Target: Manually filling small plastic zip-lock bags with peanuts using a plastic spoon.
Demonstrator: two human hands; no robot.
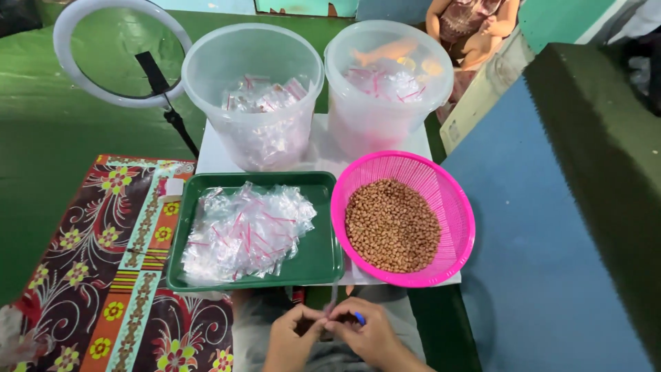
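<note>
**Both hands pinched together below the tray edge**

Head view: open room is slim. The green tray [320, 258], heaped with clear bags [244, 231], sits just above the hands; the pink basket [454, 207] of peanuts [392, 225] touches its right rim. Left hand [292, 337] and right hand [368, 334] meet fingertip to fingertip over the lap, each grip narrow, pinching a thin clear strip [334, 303] rising toward the tray. Something small and blue [359, 318] shows at the right fingers. Two clear buckets [251, 96] stand behind. Patterned mat [103, 275] lies left.

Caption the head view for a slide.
Both hands pinch a small clear bag below a green tray of bags and a pink basket of peanuts.
</note>
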